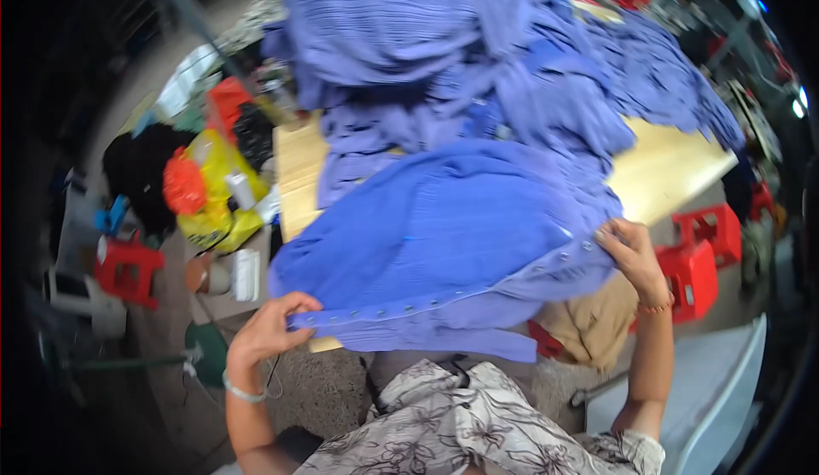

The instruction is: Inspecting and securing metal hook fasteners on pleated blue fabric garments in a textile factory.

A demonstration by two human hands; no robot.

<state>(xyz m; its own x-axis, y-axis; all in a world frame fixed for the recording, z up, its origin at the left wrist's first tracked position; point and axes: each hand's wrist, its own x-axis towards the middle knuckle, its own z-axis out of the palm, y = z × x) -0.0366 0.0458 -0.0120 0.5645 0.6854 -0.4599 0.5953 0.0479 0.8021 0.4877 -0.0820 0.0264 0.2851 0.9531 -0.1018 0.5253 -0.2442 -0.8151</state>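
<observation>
A blue-purple knit cardigan (426, 228) lies spread over the near edge of the table, its button band (409, 308) stretched crosswise in front of me. Small round snaps or buttons run along that band. My left hand (271, 328) pinches the band's left end between thumb and fingers. At the other end, my right hand (633, 256) grips the band near its upper right corner. Below the band, a loose strip of the same knit hangs past the table edge. Behind it rises a heap of similar purple knitwear (384, 27).
The pale wooden table (674, 172) shows at both sides of the pile. Red plastic stools (689, 280) stand to the right, another red stool (128, 269) to the left. A yellow plastic bag (223, 189) sits left of the table. Brown cloth (589, 326) lies below the right edge.
</observation>
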